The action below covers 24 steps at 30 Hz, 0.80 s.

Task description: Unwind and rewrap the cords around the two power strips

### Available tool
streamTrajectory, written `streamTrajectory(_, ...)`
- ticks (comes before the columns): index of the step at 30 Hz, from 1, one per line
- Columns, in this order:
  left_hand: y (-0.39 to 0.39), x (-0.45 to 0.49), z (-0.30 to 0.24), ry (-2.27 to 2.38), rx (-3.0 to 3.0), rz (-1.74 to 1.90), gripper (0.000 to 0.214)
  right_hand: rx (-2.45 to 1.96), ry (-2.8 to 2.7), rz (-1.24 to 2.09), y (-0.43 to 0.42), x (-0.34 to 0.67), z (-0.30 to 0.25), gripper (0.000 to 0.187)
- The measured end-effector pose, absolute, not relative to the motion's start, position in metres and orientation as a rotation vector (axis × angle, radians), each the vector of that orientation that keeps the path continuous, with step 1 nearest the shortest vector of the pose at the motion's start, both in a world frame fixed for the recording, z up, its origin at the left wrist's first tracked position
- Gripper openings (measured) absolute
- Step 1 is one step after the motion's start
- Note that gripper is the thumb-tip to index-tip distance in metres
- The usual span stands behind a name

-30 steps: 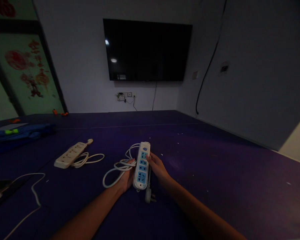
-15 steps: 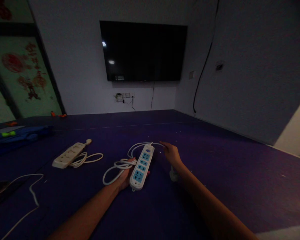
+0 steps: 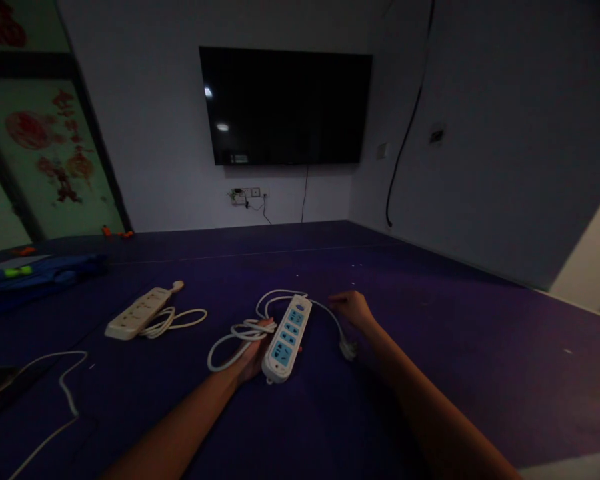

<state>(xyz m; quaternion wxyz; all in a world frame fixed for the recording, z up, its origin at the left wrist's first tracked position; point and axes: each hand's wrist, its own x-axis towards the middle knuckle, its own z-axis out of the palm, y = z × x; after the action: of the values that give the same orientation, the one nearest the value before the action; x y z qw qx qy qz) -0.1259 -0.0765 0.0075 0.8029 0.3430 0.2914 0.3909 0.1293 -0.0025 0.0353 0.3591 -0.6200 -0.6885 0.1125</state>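
Observation:
A white power strip [image 3: 287,338] with blue sockets lies on the dark purple floor. My left hand [image 3: 255,352] grips its left side, fingers curled over coiled white cord [image 3: 233,337]. My right hand [image 3: 353,308] rests to the right of the strip, fingers closed around the cord that runs from the strip's far end. That cord ends in a white plug [image 3: 347,348] lying just below my right wrist.
A second, cream power strip [image 3: 139,311] with its cord lies to the left. A loose white cable [image 3: 63,383] and a dark flat object sit at the lower left. A blue bundle [image 3: 35,277] lies far left. A wall-mounted TV [image 3: 285,105] hangs ahead.
My right hand left the strip's right edge and moved right and away, drawing the cord and plug out to the right. The strip has tilted slightly; my left hand stays put.

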Motion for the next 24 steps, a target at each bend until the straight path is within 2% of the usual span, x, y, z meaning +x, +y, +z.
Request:
streamTrajectory(5, -0.078, -0.125, 0.005, 0.604, 0.762, 0.879, 0.041, -1.78, -1.743, 0.199, -0.016, 0.128, 0.047, 0.015)
streamTrajectory(11, -0.083, -0.123, 0.009, 0.604, 0.761, 0.932, 0.031, -2.095, -2.008, 0.045, -0.044, 0.105, 0.059, 0.023)
streamTrajectory(24, -0.08, -0.121, 0.007, 0.607, 0.705, 1.002, 0.027, -2.016, -2.05, -0.146, -0.038, 0.097, 0.055, 0.032)
